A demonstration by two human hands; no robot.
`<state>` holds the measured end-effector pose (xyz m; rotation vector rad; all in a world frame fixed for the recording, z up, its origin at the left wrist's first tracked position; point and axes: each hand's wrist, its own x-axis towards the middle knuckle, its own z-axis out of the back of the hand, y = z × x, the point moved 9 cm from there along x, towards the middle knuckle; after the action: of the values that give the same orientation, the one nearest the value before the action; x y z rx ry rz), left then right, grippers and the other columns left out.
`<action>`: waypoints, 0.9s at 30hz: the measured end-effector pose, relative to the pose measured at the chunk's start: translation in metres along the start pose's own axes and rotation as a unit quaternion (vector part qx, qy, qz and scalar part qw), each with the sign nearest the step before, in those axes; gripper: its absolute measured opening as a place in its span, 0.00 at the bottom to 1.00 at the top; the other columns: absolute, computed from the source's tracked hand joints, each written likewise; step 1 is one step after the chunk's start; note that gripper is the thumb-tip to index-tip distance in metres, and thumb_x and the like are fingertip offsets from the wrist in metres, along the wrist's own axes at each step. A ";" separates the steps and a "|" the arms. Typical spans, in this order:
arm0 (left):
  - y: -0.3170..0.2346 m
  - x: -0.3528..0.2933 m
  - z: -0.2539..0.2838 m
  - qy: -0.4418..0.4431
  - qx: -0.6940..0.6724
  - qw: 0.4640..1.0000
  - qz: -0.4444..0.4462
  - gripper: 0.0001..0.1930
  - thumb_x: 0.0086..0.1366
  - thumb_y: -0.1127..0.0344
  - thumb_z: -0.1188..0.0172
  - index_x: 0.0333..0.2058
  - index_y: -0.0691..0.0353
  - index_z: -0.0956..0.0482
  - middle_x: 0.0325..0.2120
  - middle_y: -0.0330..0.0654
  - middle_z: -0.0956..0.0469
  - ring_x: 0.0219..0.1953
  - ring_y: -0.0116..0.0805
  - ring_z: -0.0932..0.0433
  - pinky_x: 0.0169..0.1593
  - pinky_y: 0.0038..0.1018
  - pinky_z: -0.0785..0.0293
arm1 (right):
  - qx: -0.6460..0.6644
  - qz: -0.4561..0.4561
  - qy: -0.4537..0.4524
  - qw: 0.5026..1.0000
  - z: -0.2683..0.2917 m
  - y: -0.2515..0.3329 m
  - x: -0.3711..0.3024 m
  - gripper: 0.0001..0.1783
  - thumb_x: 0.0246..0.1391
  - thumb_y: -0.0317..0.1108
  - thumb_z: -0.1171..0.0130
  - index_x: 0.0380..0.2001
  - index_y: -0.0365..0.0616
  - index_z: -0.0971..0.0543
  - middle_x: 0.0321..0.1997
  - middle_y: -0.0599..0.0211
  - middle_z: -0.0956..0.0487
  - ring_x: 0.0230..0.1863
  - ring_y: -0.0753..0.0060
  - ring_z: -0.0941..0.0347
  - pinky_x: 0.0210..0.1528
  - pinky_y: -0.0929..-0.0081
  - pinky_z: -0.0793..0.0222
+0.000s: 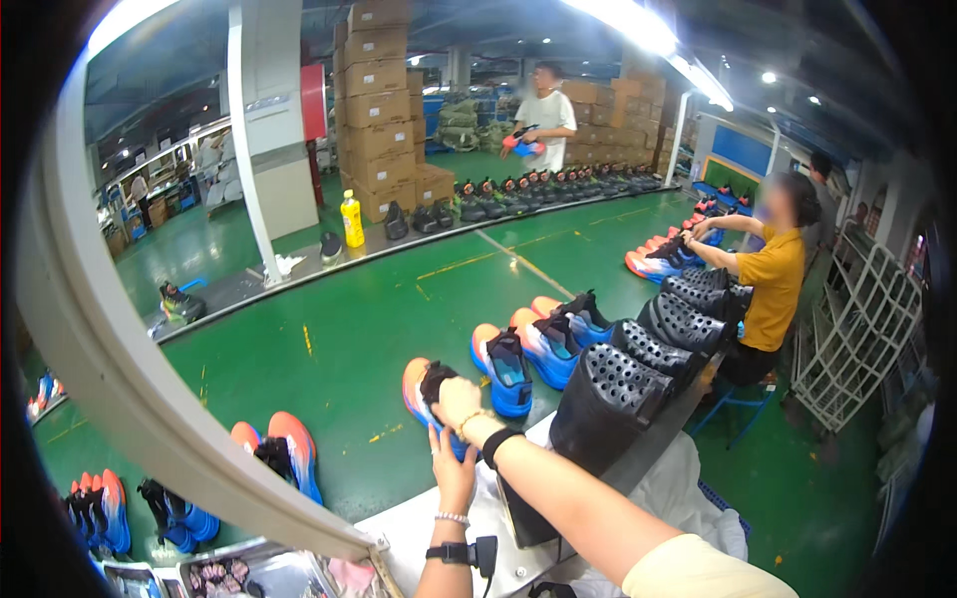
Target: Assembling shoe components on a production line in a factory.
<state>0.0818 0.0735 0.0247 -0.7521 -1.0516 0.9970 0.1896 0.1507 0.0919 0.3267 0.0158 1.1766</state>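
Here, 1 orange-blue shoe (416,383) is at 7 o'clock from centre; curled right hand (461,402) and cupped left hand (456,476) touch it, grips unclear. 3 similar shoes (543,351) stand at its 2 o'clock.

L hand (456,480), fingers (436,441) up, R hand (461,401) just beyond, R arm (573,493) ext.

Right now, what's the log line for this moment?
left hand: at orange-blue shoe | right hand: at its black part | nearby: neighbouring shoe

Bright overhead tubes (630,22) | glare on green worktop (379,329) | curved edges, black rim
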 end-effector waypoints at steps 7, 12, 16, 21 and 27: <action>0.004 -0.008 -0.008 -0.014 0.012 1.000 0.017 0.26 0.51 0.68 0.32 0.49 0.61 0.29 0.64 0.62 0.41 0.55 0.64 0.29 0.56 0.45 0.31 | 0.031 0.037 -0.040 0.998 -0.028 -0.016 0.011 0.10 0.43 0.35 0.37 0.28 0.42 0.16 0.32 0.53 0.17 0.36 0.54 0.18 0.40 0.62 0.20; 0.001 -0.004 0.013 -0.038 0.020 0.999 0.010 0.22 0.53 0.69 0.34 0.47 0.61 0.29 0.65 0.63 0.43 0.54 0.64 0.30 0.56 0.45 0.33 | 0.086 0.070 0.051 0.993 -0.004 0.003 -0.003 0.20 0.40 0.46 0.32 0.30 0.39 0.16 0.31 0.50 0.17 0.35 0.49 0.19 0.40 0.60 0.21; 0.003 0.001 0.009 -0.009 -0.014 1.000 0.000 0.21 0.54 0.69 0.35 0.47 0.60 0.30 0.67 0.60 0.45 0.54 0.63 0.29 0.56 0.44 0.32 | 0.019 0.124 0.010 0.992 0.010 0.010 0.003 0.23 0.44 0.50 0.31 0.31 0.37 0.17 0.32 0.48 0.18 0.37 0.49 0.19 0.40 0.60 0.21; 0.006 0.002 0.016 -0.003 -0.004 1.000 0.008 0.21 0.53 0.65 0.33 0.46 0.59 0.29 0.64 0.60 0.40 0.51 0.63 0.27 0.53 0.42 0.30 | 0.044 0.219 0.012 0.975 0.001 0.011 0.007 0.23 0.44 0.50 0.32 0.30 0.38 0.17 0.30 0.48 0.18 0.35 0.48 0.20 0.39 0.58 0.23; 0.014 -0.004 0.017 -0.016 -0.006 0.999 0.035 0.22 0.51 0.65 0.31 0.44 0.61 0.28 0.61 0.59 0.35 0.51 0.60 0.26 0.53 0.42 0.29 | 0.049 0.216 -0.013 0.975 -0.003 0.023 -0.001 0.22 0.43 0.51 0.31 0.30 0.40 0.17 0.31 0.50 0.18 0.35 0.48 0.20 0.39 0.57 0.23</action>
<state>0.0615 0.0761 0.0170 -0.7898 -1.0659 1.0662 0.1680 0.1586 0.0949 0.4471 -0.0226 1.6067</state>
